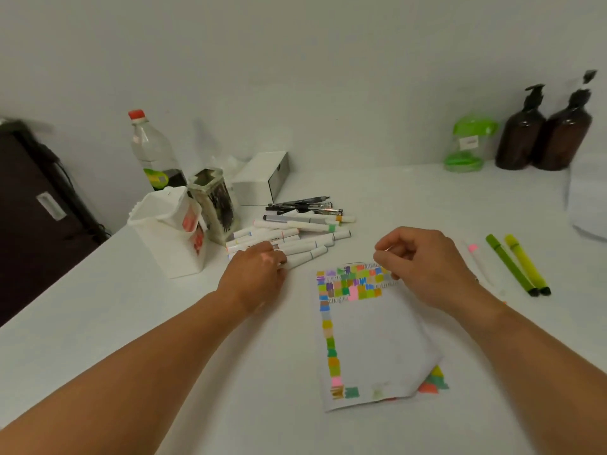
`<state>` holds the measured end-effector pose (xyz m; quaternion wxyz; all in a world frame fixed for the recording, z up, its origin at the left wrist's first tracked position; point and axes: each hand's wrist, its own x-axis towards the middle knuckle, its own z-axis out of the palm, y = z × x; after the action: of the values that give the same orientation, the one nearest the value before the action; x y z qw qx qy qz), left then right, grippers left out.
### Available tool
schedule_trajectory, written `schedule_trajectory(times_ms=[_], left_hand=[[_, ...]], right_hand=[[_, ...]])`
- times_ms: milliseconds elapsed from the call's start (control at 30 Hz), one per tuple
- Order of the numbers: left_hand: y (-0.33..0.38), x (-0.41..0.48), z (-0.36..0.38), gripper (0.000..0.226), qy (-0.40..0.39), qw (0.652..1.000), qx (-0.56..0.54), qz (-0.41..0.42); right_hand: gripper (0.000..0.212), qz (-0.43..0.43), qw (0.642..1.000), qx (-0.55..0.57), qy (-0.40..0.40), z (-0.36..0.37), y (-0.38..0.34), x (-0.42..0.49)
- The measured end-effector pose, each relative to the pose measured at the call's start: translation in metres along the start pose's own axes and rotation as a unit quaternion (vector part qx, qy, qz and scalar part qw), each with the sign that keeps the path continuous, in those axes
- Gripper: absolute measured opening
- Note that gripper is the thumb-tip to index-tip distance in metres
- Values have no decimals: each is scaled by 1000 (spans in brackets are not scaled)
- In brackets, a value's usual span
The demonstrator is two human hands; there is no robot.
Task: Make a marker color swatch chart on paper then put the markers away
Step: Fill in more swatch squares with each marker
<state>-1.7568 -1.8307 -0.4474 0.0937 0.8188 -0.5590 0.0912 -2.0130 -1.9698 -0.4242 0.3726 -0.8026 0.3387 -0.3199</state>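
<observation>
The top right corner of the paper [377,339] is covered by the right hand [427,267], a lower sheet [433,382] is mostly hidden beneath that paper, and the ends of several markers [305,247] are masked by the left hand [256,274].

The left hand [259,274] lies on the near edge of a pile of white markers [292,238]; its fingertips are hidden, so any grip cannot be confirmed. The right hand [423,264] sits over the top right corner of the paper [377,339], fingers curled; whether they pinch anything cannot be determined. Colour swatches fill the sheet's top rows and left margin. A second swatched sheet [433,382] shows beneath the lower right corner. Two green markers [515,264] lie side by side right of the paper. A white carton [167,231] stands left of the pile.
</observation>
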Motion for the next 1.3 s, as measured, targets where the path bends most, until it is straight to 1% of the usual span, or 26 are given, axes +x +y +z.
schedule_trajectory(times_ms=[67,133,167,200,233,267,300,333,400,467,533,567,633,700,833,900,967,1000,1033,1067,1100,1133,1167,1200,1300], left_hand=[[6,1,-3,19,-21,1000,-20,1],[16,5,-10,15,-22,998,-63,-7],[24,7,-13,13,-19,994,-101,-21],[32,9,-17,8,-20,985,-163,-47],[42,11,-20,4,-28,964,-252,-78],[52,14,-22,4,-41,927,-357,-107],[62,16,-23,5,-54,879,-456,-127],[71,18,-23,6,-66,832,-533,-135],[86,20,-21,10,-80,755,-637,-131],[97,19,-14,12,-82,697,-700,-132],[100,16,-5,14,-76,654,-742,-125],[100,14,-2,15,-73,639,-757,-118],[96,11,1,16,-70,619,-776,-100],[91,10,2,21,-66,608,-786,-84],[86,10,3,42,-60,609,-788,-75],[80,10,0,52,-51,621,-778,-83],[70,11,-4,51,-37,635,-767,-85],[65,11,-6,46,-31,649,-756,-81],[61,12,-7,39,-26,678,-731,-72],[58,12,-8,30,-18,724,-687,-58],[55,12,-8,23,-6,780,-624,-39],[54,11,-7,19,4,835,-550,-15],[55,10,-5,18,4,876,-481,9],[57,9,-3,17,-8,902,-431,31],[64,5,1,27,-71,930,-353,80]], right_hand=[[12,4,1000,14,3,3,7,-2],[11,3,1000,17,1,4,13,-5],[11,4,1000,17,0,4,15,-6],[10,4,1000,17,-1,4,16,-8],[9,2,1000,14,-1,4,16,-9],[9,-2,1000,13,-3,5,16,-10],[9,-7,1000,16,-6,6,15,-11],[9,-11,1000,26,-8,7,15,-11],[15,-12,999,43,-13,7,13,-13],[25,-8,999,46,-26,6,11,-14],[35,-9,998,53,-34,6,11,-15],[39,-11,997,63,-36,6,10,-15],[44,-12,996,80,-42,7,9,-14],[42,-17,996,78,-42,11,8,-14],[29,-36,997,68,-12,13,7,-13],[25,-26,998,58,6,7,9,-11],[27,-9,998,61,18,-2,13,-9],[31,-5,998,62,22,-5,15,-8],[35,-4,998,65,25,-8,16,-7],[37,-3,997,66,28,-9,17,-7],[38,-3,997,66,29,-10,19,-6],[39,-2,997,67,30,-10,20,-6],[39,-2,997,68,29,-9,21,-6],[40,-2,997,68,26,-8,21,-7],[41,-5,997,73,14,-6,22,-8]])
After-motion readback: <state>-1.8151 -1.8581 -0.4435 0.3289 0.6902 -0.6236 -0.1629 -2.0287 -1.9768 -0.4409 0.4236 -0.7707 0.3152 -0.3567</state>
